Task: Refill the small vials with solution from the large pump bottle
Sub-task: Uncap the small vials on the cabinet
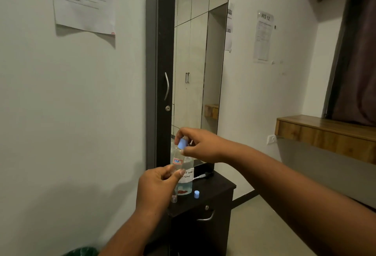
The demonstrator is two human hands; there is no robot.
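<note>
Head view: the left hand [157,184] pinches a clear glass vial [177,161] at its base; the right hand [200,146] grips its blue cap [182,144]. Behind, the transparent pump bottle [186,182] partly hidden, loose blue cap [196,194] on dark surface [215,186]

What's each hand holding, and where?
Left hand pinches the vial at its bottom end; right hand grips its blue cap.

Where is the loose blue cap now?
The loose blue cap stands on the dark cabinet top, just right of the large bottle, below the right hand.
</note>
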